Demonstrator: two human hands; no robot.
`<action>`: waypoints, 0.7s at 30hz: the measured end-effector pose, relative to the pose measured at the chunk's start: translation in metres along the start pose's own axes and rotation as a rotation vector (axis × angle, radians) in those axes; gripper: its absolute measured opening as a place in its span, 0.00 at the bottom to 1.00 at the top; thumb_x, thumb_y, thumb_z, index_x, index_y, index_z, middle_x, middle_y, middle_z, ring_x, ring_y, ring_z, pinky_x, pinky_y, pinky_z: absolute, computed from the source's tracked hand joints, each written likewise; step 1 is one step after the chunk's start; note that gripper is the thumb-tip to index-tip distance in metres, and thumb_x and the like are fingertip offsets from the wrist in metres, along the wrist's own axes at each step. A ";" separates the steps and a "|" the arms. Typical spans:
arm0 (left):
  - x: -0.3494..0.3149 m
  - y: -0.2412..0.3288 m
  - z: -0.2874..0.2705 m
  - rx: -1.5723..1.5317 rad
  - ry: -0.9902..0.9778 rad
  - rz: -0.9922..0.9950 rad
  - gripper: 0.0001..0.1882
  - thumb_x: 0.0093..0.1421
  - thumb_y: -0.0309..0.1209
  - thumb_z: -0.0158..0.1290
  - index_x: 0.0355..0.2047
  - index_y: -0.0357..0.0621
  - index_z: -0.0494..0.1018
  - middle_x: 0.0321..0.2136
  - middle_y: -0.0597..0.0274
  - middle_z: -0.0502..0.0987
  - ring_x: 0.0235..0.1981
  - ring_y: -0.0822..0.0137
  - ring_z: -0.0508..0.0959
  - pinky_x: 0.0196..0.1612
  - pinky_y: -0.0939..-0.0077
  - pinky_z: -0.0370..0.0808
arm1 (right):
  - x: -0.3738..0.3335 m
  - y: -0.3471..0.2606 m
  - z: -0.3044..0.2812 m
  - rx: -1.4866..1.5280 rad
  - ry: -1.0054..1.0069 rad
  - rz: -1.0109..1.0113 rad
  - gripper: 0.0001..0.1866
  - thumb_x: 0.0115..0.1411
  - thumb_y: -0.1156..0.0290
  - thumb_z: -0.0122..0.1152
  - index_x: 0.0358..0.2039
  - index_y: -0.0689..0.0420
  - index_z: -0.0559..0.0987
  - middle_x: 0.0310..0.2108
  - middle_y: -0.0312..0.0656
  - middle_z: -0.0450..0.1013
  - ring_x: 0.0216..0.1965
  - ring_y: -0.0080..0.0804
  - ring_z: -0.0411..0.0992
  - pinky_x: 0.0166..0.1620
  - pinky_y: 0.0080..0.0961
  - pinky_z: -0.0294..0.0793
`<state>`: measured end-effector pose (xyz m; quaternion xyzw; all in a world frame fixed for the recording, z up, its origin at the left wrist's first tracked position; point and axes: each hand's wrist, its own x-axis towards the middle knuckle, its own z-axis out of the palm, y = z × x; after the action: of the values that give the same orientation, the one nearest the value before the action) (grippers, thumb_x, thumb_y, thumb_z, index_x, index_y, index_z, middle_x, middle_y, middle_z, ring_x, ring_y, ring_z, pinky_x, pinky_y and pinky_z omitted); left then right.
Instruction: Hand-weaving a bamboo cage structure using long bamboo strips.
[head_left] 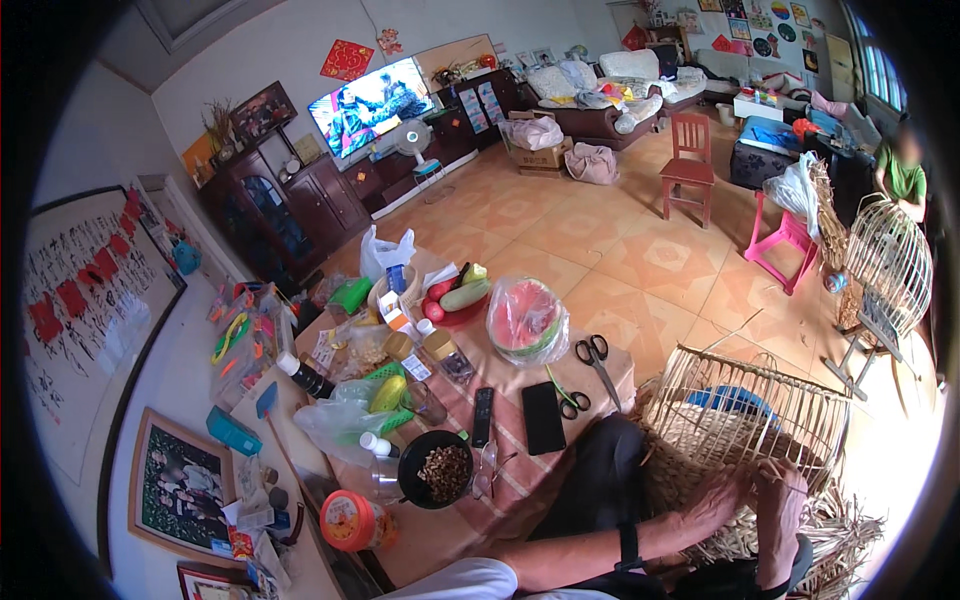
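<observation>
In front of my lap, at the lower right, is a partly woven straw basket (690,455) with bare thin stakes rising above its braided wall. A blue thing (735,402) shows through the stakes. My left hand (728,492) reaches across to the basket's near side, its fingers bent against the weave. Close beside it, my right hand (780,500) is closed at the same side, pinching what looks like a straw strand. What lies between the left fingers is hidden. Loose straw (840,545) spreads below and beside my hands.
On the table (490,385) at my left lie large scissors (600,372), small snips (572,400), a black phone (544,418), a remote (482,415), a wrapped cut watermelon (527,318) and a black bowl (435,468). Another person (903,180) sits at the far right behind a stake frame (888,265).
</observation>
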<state>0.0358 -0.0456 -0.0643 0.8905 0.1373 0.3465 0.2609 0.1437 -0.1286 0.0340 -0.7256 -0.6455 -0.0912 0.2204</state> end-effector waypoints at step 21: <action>0.024 0.010 -0.044 -0.146 -0.234 -0.101 0.07 0.63 0.27 0.46 0.37 0.37 0.71 0.34 0.47 0.73 0.40 0.48 0.76 0.44 0.56 0.72 | -0.067 0.033 0.065 1.000 0.601 0.744 0.10 0.59 0.78 0.66 0.30 0.54 0.72 0.22 0.30 0.68 0.23 0.12 0.63 0.25 0.13 0.61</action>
<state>0.0232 -0.0275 -0.0186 0.8953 0.1252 0.2359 0.3565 0.1559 -0.1626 -0.0579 -0.6532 -0.2291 0.1018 0.7145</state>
